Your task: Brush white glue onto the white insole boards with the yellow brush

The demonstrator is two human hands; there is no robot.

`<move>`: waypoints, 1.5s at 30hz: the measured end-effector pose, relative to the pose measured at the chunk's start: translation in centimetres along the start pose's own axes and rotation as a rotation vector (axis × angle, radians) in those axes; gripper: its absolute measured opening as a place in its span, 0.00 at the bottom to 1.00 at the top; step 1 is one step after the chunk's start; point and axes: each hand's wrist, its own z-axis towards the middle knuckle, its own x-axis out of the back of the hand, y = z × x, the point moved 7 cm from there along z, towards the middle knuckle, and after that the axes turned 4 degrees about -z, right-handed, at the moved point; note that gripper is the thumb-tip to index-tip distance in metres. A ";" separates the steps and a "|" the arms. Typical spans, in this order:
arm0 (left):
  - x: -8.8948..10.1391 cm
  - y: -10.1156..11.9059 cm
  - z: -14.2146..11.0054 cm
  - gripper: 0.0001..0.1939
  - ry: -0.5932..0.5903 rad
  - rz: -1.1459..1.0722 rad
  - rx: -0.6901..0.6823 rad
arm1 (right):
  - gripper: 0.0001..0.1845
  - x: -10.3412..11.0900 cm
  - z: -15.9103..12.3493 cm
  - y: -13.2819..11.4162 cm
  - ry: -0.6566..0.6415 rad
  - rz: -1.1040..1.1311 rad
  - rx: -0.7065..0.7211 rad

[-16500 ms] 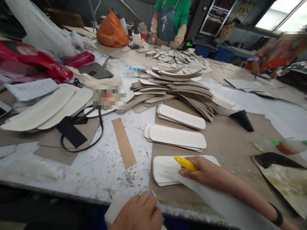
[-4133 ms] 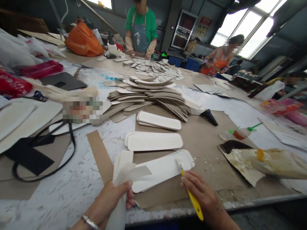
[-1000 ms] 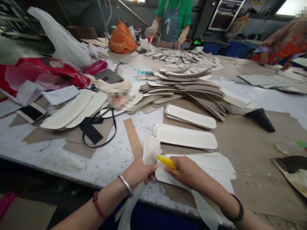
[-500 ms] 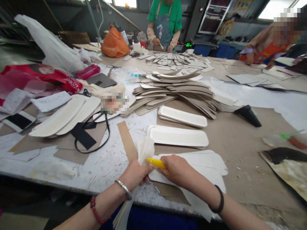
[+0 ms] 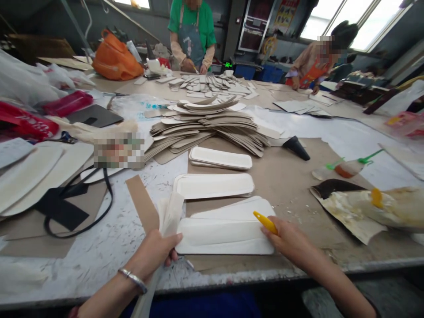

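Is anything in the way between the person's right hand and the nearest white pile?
Nothing visible: the right hand, holding a yellow handle, is at the right end of the nearest white pile. The left hand, gripping thin white strips, is at the opposite end.

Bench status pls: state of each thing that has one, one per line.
Left hand: closed on white strips
White strips: bunched, ends hanging below
Right hand: closed on yellow handle
Yellow handle: held; far end hidden
Near panels: flat, overlapping, fanned
Middle stack: flat, slightly offset
Far stack: flat, slightly offset
Tan strip: flat
Black cone: on its side
Orange bag: upright, bulging
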 end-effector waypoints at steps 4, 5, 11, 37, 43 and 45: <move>0.0 -0.1 0.1 0.18 -0.030 0.053 0.017 | 0.13 -0.7 0.0 -0.5 -0.002 -0.017 -0.016; 0.0 -0.2 0.2 0.18 -0.025 0.059 0.021 | 0.13 -0.8 -0.1 -0.6 -0.003 -0.006 -0.010; -0.1 -0.4 0.1 0.18 0.008 0.018 0.039 | 0.11 -0.8 -0.3 -0.7 -0.015 0.021 0.018; -0.6 0.5 -0.7 0.14 0.049 0.023 0.064 | 0.09 -0.4 -1.6 0.3 0.004 -0.046 -0.126; -0.3 -0.7 -0.6 0.17 0.025 -0.104 0.088 | 0.10 -1.3 -2.3 2.3 0.065 0.261 -0.178; -0.1 -0.9 -0.8 0.18 0.019 -0.167 0.104 | 0.13 -1.7 -2.3 2.3 0.067 0.452 -0.177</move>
